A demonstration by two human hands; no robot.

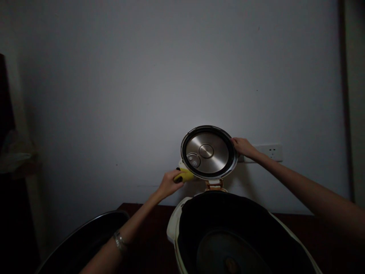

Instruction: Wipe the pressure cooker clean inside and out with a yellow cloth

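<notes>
A white rice cooker (173, 224) stands open before me, its dark inner cavity (228, 232) showing. Its hinged lid (209, 152) is raised upright, the shiny steel inner plate facing me. My left hand (169, 183) is closed on a yellow sponge (184, 175), pressed against the lid's lower left rim. My right hand (242, 146) grips the lid's right edge, fingers curled over the rim. A metal bracelet (119, 240) sits on my left wrist.
A dark round inner pot (82, 239) lies at the lower left on the dark wooden table (151, 228). A white wall socket (270, 151) sits behind my right hand. The grey wall (128, 95) fills the background; a dark piece of furniture (7, 114) stands at the far left.
</notes>
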